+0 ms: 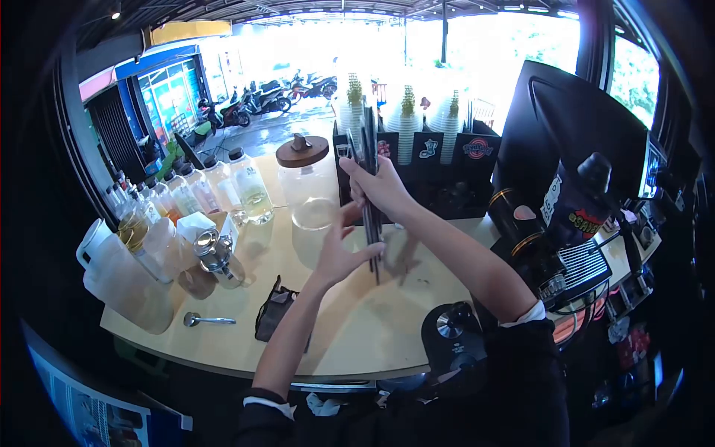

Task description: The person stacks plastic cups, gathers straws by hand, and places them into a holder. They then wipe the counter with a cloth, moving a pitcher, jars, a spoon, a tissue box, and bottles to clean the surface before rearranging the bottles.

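Note:
My right hand (pixel 381 188) is wrapped round a bundle of long, thin, dark straw-like sticks (pixel 369 141), held upright over the counter. Lower down, my left hand (pixel 339 249) has its thumb and fingers spread around the lower part of the bundle; the thumb tip overlaps the sticks in this view. Just behind my hands stands a clear jar (pixel 309 190) with a brown wooden lid. A black mesh pouch (pixel 274 313) lies beside my left forearm.
Bottles (pixel 249 186), pitchers (pixel 123 268) and a metal scoop (pixel 208 319) are on the left of the wooden counter (pixel 357 339). Cup stacks (pixel 406 138) fill a black holder behind. A round-knobbed black device (pixel 450 335) and coffee equipment (pixel 585 272) stand right.

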{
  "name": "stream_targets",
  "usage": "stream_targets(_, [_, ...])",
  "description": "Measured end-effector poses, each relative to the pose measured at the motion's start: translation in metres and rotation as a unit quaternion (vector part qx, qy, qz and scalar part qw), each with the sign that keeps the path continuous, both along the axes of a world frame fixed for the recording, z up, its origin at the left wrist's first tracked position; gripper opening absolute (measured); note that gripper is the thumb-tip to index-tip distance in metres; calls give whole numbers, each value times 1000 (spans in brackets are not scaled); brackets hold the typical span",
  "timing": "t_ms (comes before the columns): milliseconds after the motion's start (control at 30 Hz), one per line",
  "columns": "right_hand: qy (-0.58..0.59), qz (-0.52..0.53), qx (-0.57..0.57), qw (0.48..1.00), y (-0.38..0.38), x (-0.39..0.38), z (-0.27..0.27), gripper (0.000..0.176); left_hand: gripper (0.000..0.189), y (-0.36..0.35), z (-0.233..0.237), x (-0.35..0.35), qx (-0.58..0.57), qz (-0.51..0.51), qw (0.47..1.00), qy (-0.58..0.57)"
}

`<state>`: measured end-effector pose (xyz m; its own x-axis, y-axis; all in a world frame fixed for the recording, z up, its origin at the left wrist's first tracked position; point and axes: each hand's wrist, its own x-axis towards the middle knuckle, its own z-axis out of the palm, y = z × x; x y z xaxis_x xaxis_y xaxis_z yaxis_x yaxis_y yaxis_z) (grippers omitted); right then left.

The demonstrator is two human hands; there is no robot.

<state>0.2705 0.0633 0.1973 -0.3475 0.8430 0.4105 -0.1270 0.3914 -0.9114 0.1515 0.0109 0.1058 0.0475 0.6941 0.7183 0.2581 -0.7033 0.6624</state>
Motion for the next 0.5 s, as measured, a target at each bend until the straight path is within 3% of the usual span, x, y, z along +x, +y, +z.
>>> stream_targets(67, [39,-6,-22,999,-14,-3,-7,29,45,-2,13,17,-153,-119,981,25])
stream_targets(100, [35,22,-23,999,-17,0,-12,27,45,1,10,23,-150,-118,981,26])
stream_targets(167, [23,4,-17,1000,-22,2,-20,25,35,13,-3,34,-216,-171,957,-92])
stream_targets(200, [12,-13,-16,1000,-24,4,-21,24,35,13,-7,35,-213,-172,957,-91])
stream_targets(267, [6,23,-32,999,-22,15,-19,21,29,12,-16,35,-248,-78,964,-55])
stream_targets(333, [26,-82,179,980,-18,18,-14,35,33,9,-19,34,-252,-67,963,-66])
stream_targets(367, [-43,-155,225,961,-15,26,-9,51,35,12,-26,31,-228,-56,970,-58])
stream_targets(400, [-43,-155,225,961,-18,30,3,51,37,15,-32,29,-205,-45,976,-50])
stream_targets(467, [-52,-230,375,897,-26,35,28,57,38,16,-39,26,-201,-31,979,-26])
stream_targets(500, [-46,-258,402,877,-27,36,38,44,39,16,-41,26,-197,-17,980,-3])
